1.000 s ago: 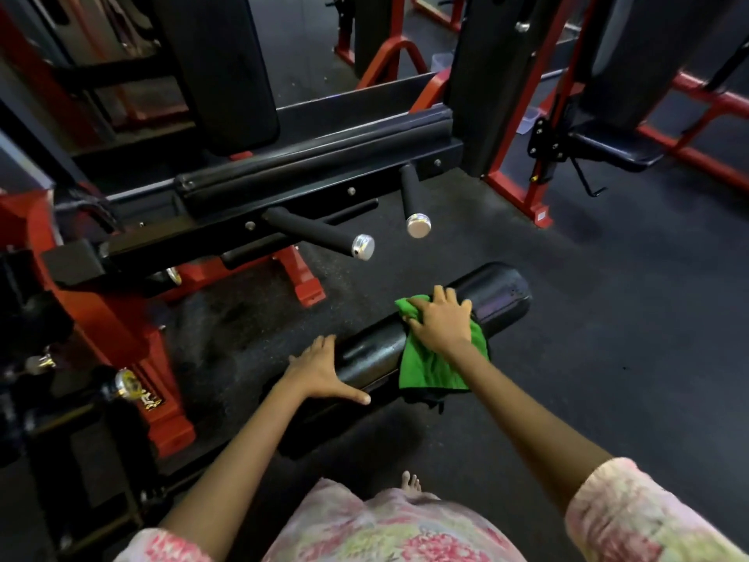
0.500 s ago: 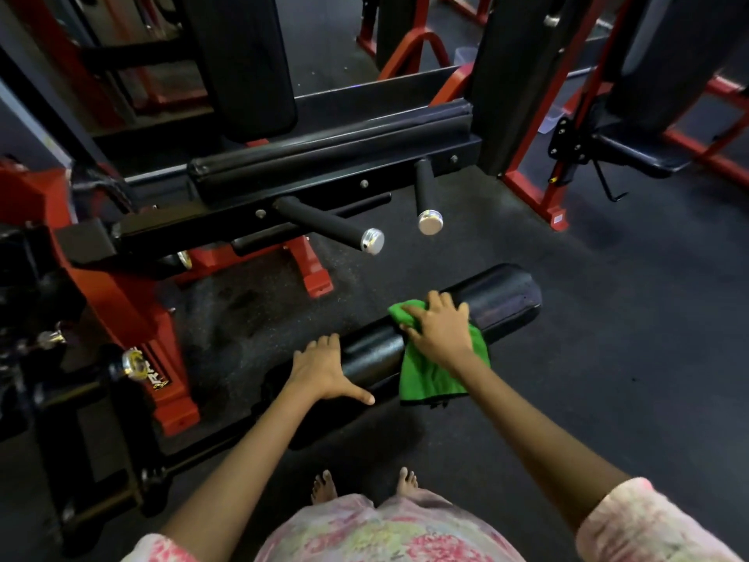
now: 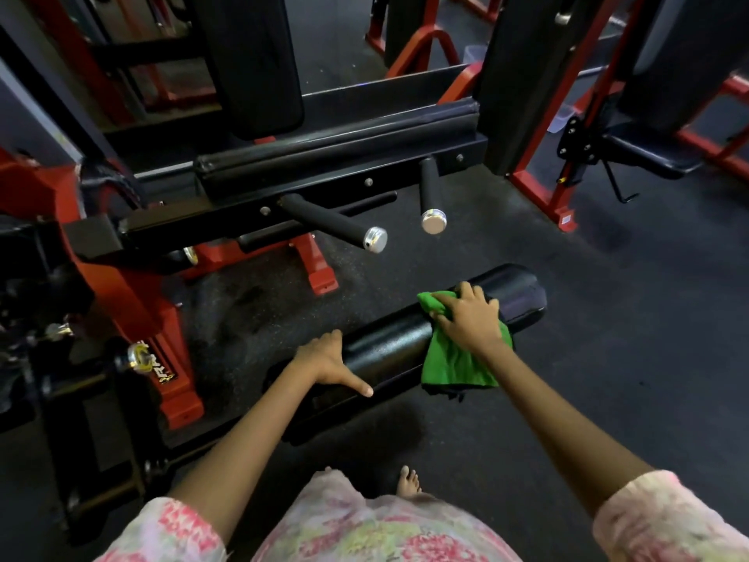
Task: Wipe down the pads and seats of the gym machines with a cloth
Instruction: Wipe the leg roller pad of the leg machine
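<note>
A thick black roller pad point(image 3: 389, 346) lies low across the middle of the view, slanting up to the right. A green cloth point(image 3: 450, 367) is draped over it near its right end. My right hand point(image 3: 470, 322) presses the cloth onto the top of the roller with fingers spread. My left hand point(image 3: 324, 358) rests on the bare roller further left, fingers over the top and thumb stretched along the near side. A long black pad point(image 3: 336, 152) and an upright black back pad point(image 3: 251, 62) sit on the machine behind.
Two black handles with chrome caps point(image 3: 375, 239) point(image 3: 433, 221) stick out toward me above the roller. The machine's red frame point(image 3: 162, 338) stands at the left. Another machine's black seat point(image 3: 648, 152) is at the upper right. Dark rubber floor point(image 3: 608, 338) stretches to the right; my bare foot point(image 3: 409, 480) shows below.
My right hand has slid the green cloth along the roller toward its right end. My left hand has stayed in place on the roller.
</note>
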The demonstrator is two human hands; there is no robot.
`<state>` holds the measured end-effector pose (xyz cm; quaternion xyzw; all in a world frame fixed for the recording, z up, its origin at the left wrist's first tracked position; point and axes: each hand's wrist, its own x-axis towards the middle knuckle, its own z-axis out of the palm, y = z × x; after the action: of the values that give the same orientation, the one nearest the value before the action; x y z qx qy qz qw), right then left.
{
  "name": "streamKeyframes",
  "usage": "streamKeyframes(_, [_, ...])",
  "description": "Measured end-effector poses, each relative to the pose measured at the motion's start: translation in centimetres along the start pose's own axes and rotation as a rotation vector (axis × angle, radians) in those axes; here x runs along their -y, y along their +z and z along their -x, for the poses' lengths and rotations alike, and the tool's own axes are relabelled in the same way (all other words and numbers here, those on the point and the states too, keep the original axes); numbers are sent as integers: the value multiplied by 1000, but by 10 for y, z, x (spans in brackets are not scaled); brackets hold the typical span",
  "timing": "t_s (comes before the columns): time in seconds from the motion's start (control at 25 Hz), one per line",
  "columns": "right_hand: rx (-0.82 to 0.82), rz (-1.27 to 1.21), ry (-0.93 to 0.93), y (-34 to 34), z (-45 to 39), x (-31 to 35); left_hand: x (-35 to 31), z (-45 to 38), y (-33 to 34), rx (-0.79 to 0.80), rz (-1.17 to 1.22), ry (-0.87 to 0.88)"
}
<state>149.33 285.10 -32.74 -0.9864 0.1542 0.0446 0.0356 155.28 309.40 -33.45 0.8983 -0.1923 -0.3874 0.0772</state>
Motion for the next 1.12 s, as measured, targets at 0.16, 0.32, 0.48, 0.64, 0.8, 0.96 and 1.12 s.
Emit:
streamKeyframes(0.16, [-47,47,-108,3,18,62,-25,23,31,-243,-208,-92])
streamKeyframes(0.32, [-59,-34,-287,14,43,52,-35,36,68,-455,-364,-138])
streamKeyframes(0.48, [-72,-67,59,7,11,-4,-34,39,64,-453,-368,-101])
streamKeyframes(0.64, [-51,29,-2,3,0,38,-24,26,24,-397,-196,-45])
streamKeyframes(0.8, [-54,-34,-343,10,34,72,-12,5,0,-56,-77,-117])
streamKeyframes(0.96, [-43,-26,-613,11,27,2,-10,2,5,-77,-38,-99])
streamKeyframes(1.12, [18,-28,-141,-3,-5,-25,-25,18,28,-206,-143,-152])
